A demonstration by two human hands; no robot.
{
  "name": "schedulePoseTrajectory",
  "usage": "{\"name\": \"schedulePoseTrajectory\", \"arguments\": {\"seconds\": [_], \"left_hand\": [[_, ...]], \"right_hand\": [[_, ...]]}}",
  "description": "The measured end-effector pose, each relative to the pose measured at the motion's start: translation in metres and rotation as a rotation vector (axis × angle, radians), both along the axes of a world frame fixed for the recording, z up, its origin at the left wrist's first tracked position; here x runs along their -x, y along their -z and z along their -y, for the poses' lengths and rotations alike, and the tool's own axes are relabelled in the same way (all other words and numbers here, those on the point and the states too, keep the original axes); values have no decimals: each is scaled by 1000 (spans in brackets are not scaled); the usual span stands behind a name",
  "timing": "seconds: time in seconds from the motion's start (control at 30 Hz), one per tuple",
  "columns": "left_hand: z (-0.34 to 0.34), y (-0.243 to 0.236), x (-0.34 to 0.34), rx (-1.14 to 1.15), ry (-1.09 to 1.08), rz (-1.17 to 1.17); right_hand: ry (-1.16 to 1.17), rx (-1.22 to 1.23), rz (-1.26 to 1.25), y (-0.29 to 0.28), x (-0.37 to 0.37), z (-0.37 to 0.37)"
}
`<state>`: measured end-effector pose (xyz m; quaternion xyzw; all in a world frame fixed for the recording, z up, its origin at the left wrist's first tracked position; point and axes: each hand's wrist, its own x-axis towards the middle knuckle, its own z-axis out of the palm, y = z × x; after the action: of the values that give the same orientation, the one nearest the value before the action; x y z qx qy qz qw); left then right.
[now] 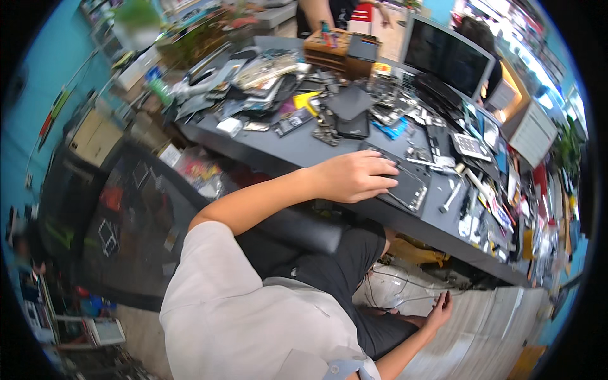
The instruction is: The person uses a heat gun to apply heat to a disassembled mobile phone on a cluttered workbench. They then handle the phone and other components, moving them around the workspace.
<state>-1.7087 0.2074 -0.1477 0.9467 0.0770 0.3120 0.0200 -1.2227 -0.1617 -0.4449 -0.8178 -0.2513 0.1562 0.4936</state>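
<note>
My left hand point(362, 178) reaches over the desk's front edge, palm down, fingers stretched and slightly apart. Under its fingertips lies a flat black panel point(415, 183) with a small pale component strip at its near corner; any contact under the palm is hidden. My right hand point(441, 309) is low at my right side, beyond the desk's front edge. Its fingers are loosely bent and apart, with nothing visible in them. Just beyond the left hand, a dark box-like device point(352, 125) stands among loose parts.
A cluttered desk point(266, 147) bears piled electronic parts point(269, 71), a wooden organizer point(326, 45), a monitor point(448, 56), a calculator point(470, 145) and several tools at right. A black mesh chair point(126, 221) is at left. Cables point(399, 278) trail below the desk. Another person's arm point(316, 14) shows behind.
</note>
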Motion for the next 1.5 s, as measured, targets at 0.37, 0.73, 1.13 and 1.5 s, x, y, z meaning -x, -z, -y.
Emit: {"name": "schedulePoseTrajectory", "arguments": {"seconds": [0.37,0.73,1.13,1.5], "left_hand": [[60,12,11,-163,13,334],[99,91,10,384,-82,95],[100,97,-5,339,-137,17],[101,83,-12,369,-158,-77]], "right_hand": [[6,36,50,-24,11,-14],[-155,354,-29,-32,20,-31],[-457,617,-144,-9,50,-43],[-471,644,-12,-17,60,-50]]}}
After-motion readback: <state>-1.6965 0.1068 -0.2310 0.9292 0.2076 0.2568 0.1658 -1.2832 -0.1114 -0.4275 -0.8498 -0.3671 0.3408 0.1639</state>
